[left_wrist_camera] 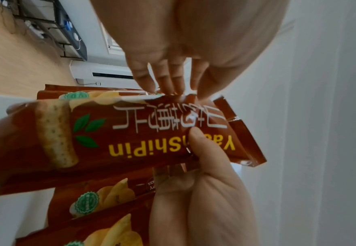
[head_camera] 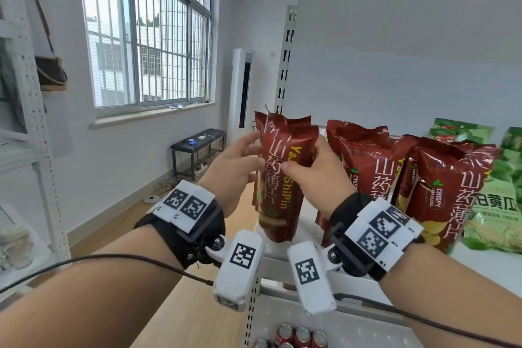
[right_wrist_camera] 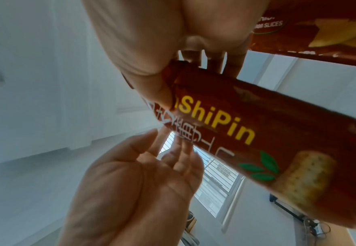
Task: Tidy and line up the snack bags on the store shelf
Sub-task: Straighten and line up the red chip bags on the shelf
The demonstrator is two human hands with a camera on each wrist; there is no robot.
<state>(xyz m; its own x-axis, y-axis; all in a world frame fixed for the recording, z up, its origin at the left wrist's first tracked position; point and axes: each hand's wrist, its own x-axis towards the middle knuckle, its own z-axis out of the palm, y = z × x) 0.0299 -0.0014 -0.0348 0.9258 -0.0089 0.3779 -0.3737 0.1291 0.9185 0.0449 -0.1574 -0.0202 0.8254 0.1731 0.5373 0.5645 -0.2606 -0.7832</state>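
My left hand's fingers (head_camera: 248,147) lie straight against the left side of the glossy red-brown foil snack bag (head_camera: 282,178); my right hand (head_camera: 313,175) pinches its right edge, thumb on the front. The bag stands at the white metal shelf's (head_camera: 480,265) left end. Slick, puffy foil could slip sideways and topple the neighbouring red-brown bags (head_camera: 367,167); crinkled green bags (head_camera: 497,206) lie far right.

A mock shop set up in a plain room is shown. A white metal retail shelf (head_camera: 480,265) on slotted uprights (head_camera: 285,65) is stocked with faced rows of brown yam-crisp bags (head_camera: 375,167) and green snack bags (head_camera: 500,223), with red drink cans (head_camera: 299,337) on the tier below. A barred window (head_camera: 147,37), a standing air conditioner (head_camera: 240,87), a black bench (head_camera: 197,147) and a wooden floor (head_camera: 183,313) are seen beside it.
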